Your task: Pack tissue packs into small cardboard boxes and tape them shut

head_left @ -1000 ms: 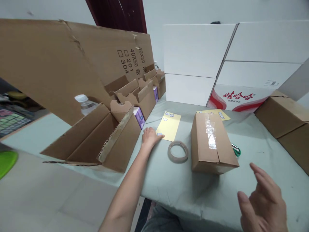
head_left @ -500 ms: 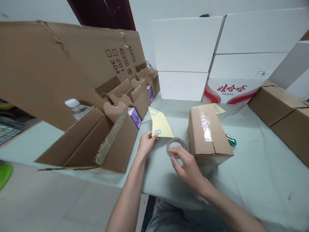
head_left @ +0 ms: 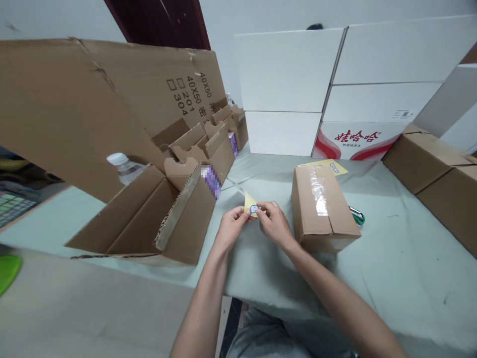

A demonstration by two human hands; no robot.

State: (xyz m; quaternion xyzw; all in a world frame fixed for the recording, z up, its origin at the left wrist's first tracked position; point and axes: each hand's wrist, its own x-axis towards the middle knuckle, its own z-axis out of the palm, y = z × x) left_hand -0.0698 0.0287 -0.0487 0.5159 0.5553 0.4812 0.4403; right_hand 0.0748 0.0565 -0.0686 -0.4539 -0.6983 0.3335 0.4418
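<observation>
From the head camera, the right hand (head_left: 275, 223) has left the tape roll it was over half a second ago and now meets the left hand (head_left: 233, 228) above the table. Both hands are closed in a pinch on the yellow label sheet (head_left: 250, 204), whereas before only the left hand held it. The sheet is bent and mostly hidden by the fingers. Only a small yellow corner shows between the hands, with a blue-edged sticker (head_left: 254, 209) right by the right hand's fingertips. The sheet hangs above the table's pale green cloth (head_left: 387, 278), close to the near side of the taped cardboard box (head_left: 323, 209), not touching it.

The box lies where it did, with clear tape across its top and green-handled scissors (head_left: 357, 217) just beside its far corner. A second yellow sheet (head_left: 322, 166) lies on the cloth behind the box. To the left stands an open carton (head_left: 188, 223) with its flaps up, and a pixelated purple pack (head_left: 210, 182) sits by its edge. A water bottle (head_left: 122, 168) stands behind it, under a large printed cardboard sheet (head_left: 93, 109). White cartons (head_left: 286, 74) are stacked at the back, one with red print (head_left: 350, 140), and brown boxes (head_left: 432, 169) sit at the right.
</observation>
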